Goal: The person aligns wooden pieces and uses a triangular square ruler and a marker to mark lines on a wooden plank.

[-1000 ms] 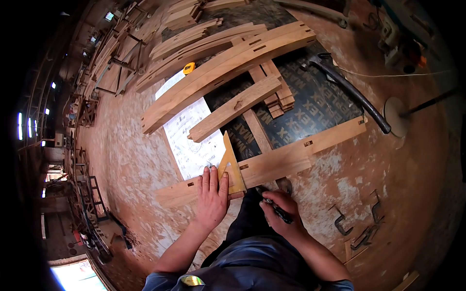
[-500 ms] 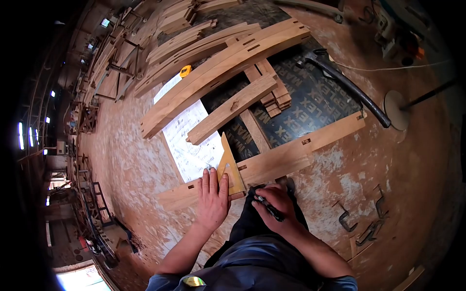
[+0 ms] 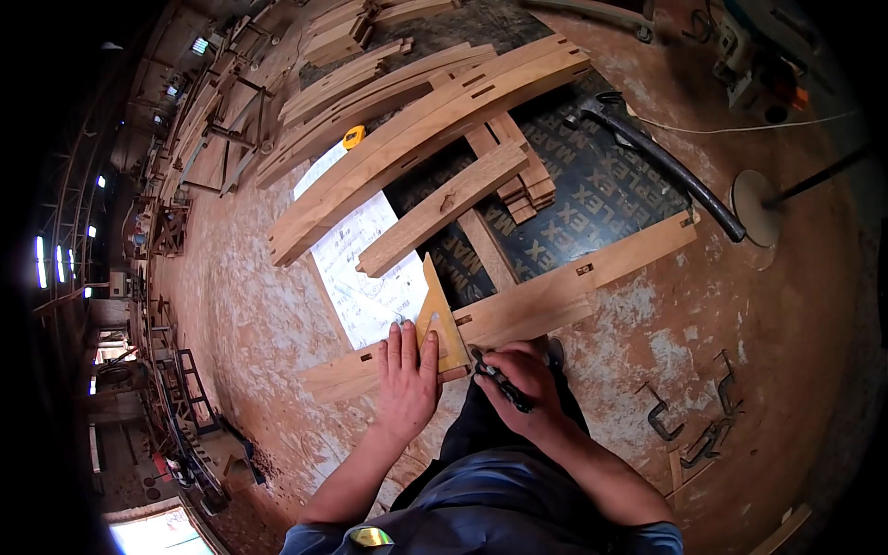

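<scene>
My left hand (image 3: 408, 384) lies with fingers outstretched over a yellow triangular square (image 3: 444, 324) and the near wooden board (image 3: 527, 310). The square rests across that board, which has small mortises cut in it. Closed round a dark marking tool (image 3: 504, 383), my right hand (image 3: 525, 379) is just right of the square's lower corner, the tool's tip close to the board's near edge. A sheet of paper with handwriting (image 3: 370, 268) lies left of the square, partly under a short wooden bar (image 3: 444, 208).
A long curved beam (image 3: 435, 139) crosses the dark printed panel (image 3: 592, 203), with a yellow tape measure (image 3: 353, 137) beside it. A black-handled tool (image 3: 666, 171) lies at the panel's right. Metal clamps (image 3: 661, 421) are on the floor at lower right. More timber (image 3: 351, 83) lies beyond.
My right hand has moved slightly left and up with the marking tool, bringing its tip to the square's corner. My left hand stays on the square.
</scene>
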`<state>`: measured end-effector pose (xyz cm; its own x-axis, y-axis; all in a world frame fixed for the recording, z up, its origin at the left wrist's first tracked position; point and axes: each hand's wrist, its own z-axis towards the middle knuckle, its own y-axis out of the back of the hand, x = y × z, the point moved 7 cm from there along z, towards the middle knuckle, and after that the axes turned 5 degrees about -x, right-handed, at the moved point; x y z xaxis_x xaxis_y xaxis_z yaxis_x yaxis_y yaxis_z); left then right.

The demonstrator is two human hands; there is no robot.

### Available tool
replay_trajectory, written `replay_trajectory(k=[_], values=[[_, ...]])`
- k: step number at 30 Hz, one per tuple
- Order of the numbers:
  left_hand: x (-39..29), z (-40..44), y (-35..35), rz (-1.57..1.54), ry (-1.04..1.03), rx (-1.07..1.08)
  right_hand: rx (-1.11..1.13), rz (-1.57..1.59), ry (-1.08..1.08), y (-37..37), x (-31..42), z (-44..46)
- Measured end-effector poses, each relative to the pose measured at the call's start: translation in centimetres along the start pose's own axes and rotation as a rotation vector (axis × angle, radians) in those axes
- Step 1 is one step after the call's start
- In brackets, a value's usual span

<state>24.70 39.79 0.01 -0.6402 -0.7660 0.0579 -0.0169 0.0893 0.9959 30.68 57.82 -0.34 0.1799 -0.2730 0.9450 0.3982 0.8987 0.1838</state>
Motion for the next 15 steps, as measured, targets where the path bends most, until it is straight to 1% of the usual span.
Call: replay_trajectory(k=[15], values=[[-0.16,0.32,0.54,-0.008,0.013,0.000,0.013,-0.050,0.020,-0.23,0.90,0.55]])
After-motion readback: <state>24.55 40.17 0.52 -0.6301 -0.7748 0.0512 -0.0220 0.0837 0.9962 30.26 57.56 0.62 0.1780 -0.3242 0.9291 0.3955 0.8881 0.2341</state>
